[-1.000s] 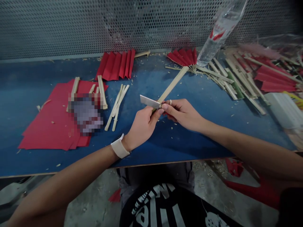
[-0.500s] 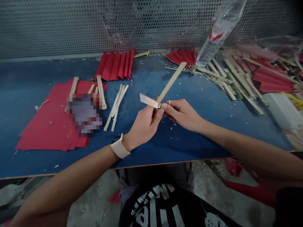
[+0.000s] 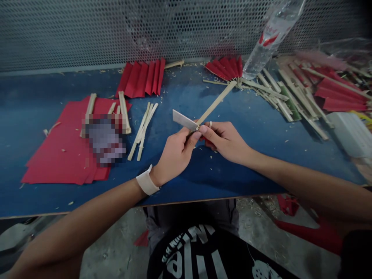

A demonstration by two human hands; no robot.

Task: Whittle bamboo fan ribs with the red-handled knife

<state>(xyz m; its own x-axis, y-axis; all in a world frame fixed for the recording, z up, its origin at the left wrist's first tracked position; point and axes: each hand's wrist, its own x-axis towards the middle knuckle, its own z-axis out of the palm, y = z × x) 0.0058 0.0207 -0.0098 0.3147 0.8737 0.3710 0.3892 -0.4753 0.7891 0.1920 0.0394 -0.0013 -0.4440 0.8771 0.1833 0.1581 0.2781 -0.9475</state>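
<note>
Over the middle of the blue table, my left hand [image 3: 177, 152] is closed around the near part of a pale bamboo strip [image 3: 219, 101]. The strip's far end slants up to the right. My right hand [image 3: 225, 140] is closed on a knife [image 3: 185, 120]; its broad metal blade points left across the strip, above my left fingers. A bit of red shows beneath my right fingers, perhaps the handle, which is mostly hidden. Both thumbs meet close to the blade's base, where small shavings cling. Several thin bamboo strips [image 3: 142, 133] lie crossed to the left of my hands.
Red paper sheets [image 3: 55, 155] lie at left under a blurred-out object [image 3: 106, 139] and bamboo pieces. Pleated red paper [image 3: 141, 79] and a red fan [image 3: 225, 69] lie at the back, near a water bottle [image 3: 267, 44]. Bamboo pieces [image 3: 302, 102] and a white box [image 3: 350, 133] are at right.
The bamboo strip's far end has swung a little right and down. The blade has tilted slightly, and my hands have stayed close together in nearly the same place.
</note>
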